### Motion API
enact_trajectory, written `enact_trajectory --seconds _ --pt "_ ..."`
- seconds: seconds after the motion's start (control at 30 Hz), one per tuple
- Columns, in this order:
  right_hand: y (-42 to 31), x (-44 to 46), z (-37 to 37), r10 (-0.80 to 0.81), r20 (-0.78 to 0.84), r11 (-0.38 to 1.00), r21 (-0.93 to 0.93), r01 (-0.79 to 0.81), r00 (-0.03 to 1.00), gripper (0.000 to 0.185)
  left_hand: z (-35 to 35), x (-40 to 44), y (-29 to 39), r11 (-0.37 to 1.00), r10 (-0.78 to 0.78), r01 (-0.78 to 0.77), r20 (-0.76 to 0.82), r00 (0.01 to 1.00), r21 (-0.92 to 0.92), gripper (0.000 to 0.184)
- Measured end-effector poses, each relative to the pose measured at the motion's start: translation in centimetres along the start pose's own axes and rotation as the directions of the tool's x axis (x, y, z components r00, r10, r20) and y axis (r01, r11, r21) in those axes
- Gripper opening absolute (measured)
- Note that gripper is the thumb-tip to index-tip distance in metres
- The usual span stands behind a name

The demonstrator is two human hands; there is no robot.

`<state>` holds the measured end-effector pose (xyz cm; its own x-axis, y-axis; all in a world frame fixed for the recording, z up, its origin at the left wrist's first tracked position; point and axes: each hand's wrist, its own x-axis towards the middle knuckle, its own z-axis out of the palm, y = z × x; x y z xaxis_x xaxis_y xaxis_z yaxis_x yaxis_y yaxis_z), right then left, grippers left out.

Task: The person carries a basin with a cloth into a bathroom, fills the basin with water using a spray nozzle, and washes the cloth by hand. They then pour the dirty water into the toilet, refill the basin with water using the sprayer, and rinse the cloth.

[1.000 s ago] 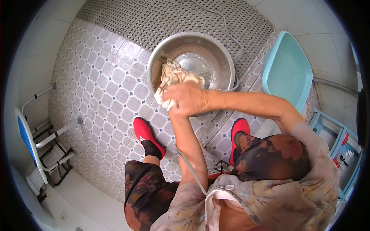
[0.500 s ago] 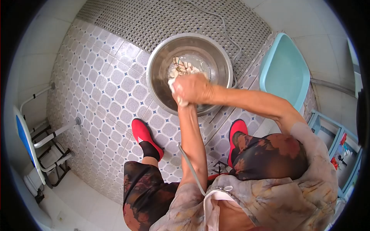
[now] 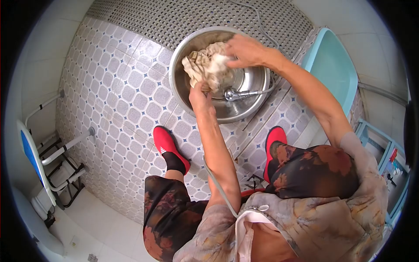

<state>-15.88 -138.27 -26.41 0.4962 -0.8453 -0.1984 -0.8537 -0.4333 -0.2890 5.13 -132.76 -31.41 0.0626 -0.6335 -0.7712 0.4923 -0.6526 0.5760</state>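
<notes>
Two-handed hold on a wet-looking cloth. The left hand pinches the near edge of a cream cloth with brown markings, its fingers closed on the fabric; this hold probably anchors the bundle against movement at its other side. The right hand reaches in from the opposite side, its fingers curved at the blurred far edge; whether they pinch the fabric or merely brush it cannot be told. The cloth lies bunched between the hands, within the outline of a round metal basin, whose wall presumably confines drips; contact with the basin's bottom cannot be confirmed.

Beside the cloth, a chrome shower head rests inside the basin, its hose leading out over the rim, an arrangement that likely keeps the head from rolling away and any outflow contained. The basin stands on the tiled floor, next to a perforated mat, ahead of the two red shoes; the wide-set feet apparently leave room for both arms to reach down. To the right stands a teal tub, apart from the basin, and farther out a blue shelf unit; at far left, a metal-framed seat
</notes>
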Motion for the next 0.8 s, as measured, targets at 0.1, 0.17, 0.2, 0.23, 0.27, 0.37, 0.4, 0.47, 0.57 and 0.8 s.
enact_trajectory --seconds 0.1,0.17,0.2,0.23,0.27,0.37,0.4,0.47,0.57,0.8 --pt "-0.8 0.5 1.2 0.208 0.216 0.971 0.069 -0.228 0.954 0.041 -0.9 -0.8 -1.2 0.980 -0.110 0.147 -0.258 0.960 0.131 0.046" --pt "-1.2 1.6 3.9 0.283 0.080 0.934 0.205 -0.294 0.956 0.047 -0.5 -0.7 -1.7 0.985 -0.123 0.153 -0.287 0.950 0.082 0.046" --pt "-1.5 2.3 5.7 0.290 -0.074 0.950 0.144 -0.277 0.954 0.054 -0.6 -0.2 -2.3 0.985 -0.123 0.151 -0.287 0.950 0.078 0.046" --pt "-2.0 3.0 6.4 0.279 -0.228 0.960 0.080 -0.268 0.933 0.062 -0.6 0.6 -3.0 0.996 -0.045 0.062 -0.235 0.971 0.066 0.048" --pt "-2.5 3.5 7.0 0.275 -0.233 0.961 0.079 -0.264 0.933 0.062 -0.8 1.4 -3.6 0.998 0.039 -0.030 -0.183 0.982 0.051 0.049" --pt "-3.2 4.4 8.8 0.240 -0.022 0.957 0.173 -0.232 0.971 0.063 -0.4 0.6 -2.7 0.999 -0.014 0.022 -0.203 0.979 0.035 0.048" --pt "-2.1 5.0 9.6 0.236 -0.022 0.958 0.172 -0.229 0.971 0.063 -0.2 0.3 -2.3 0.998 -0.068 0.069 -0.203 0.977 -0.003 0.049" --pt "-0.3 5.8 10.5 0.042 0.176 0.841 0.526 -0.130 0.983 0.054 -0.2 0.3 -1.8 0.995 -0.095 0.090 -0.210 0.973 -0.037 0.050" --pt "-1.1 4.8 7.5 0.257 0.091 0.812 0.520 -0.266 0.962 0.041 -1.5 1.3 -2.6 0.991 -0.133 0.124 -0.255 0.958 -0.052 0.053" --pt "-3.9 4.6 9.7 0.138 -0.177 0.989 0.072 -0.127 0.974 0.045 -0.3 0.5 -2.1 0.981 -0.113 0.101 -0.067 0.991 -0.167 0.061"
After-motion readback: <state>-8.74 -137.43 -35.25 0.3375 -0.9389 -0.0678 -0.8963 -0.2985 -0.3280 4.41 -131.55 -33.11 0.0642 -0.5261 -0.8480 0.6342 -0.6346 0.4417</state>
